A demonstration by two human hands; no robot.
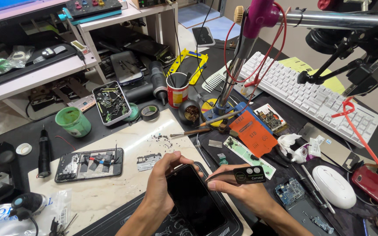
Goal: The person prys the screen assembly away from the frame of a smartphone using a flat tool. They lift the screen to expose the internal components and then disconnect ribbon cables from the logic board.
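My left hand (160, 183) grips the upper left edge of a black phone (195, 199) with a dark screen, which lies on a black work mat (230, 220) near the table's front edge. My right hand (237, 190) pinches a pair of tweezers (226, 175) just above the phone's top right corner. A small black tag (250, 174) with two round dots sits at the tweezers, beside my right thumb. Whether the tweezers' tip touches the phone is hidden.
An opened phone body (89, 164) lies on the pale board at left, a metal shield plate (148, 161) beside it. Behind stand a green cup (73, 121), a parts tin (111, 102), a red can (177, 89), a white keyboard (311, 94), a white mouse (334, 186) and an orange card (252, 133).
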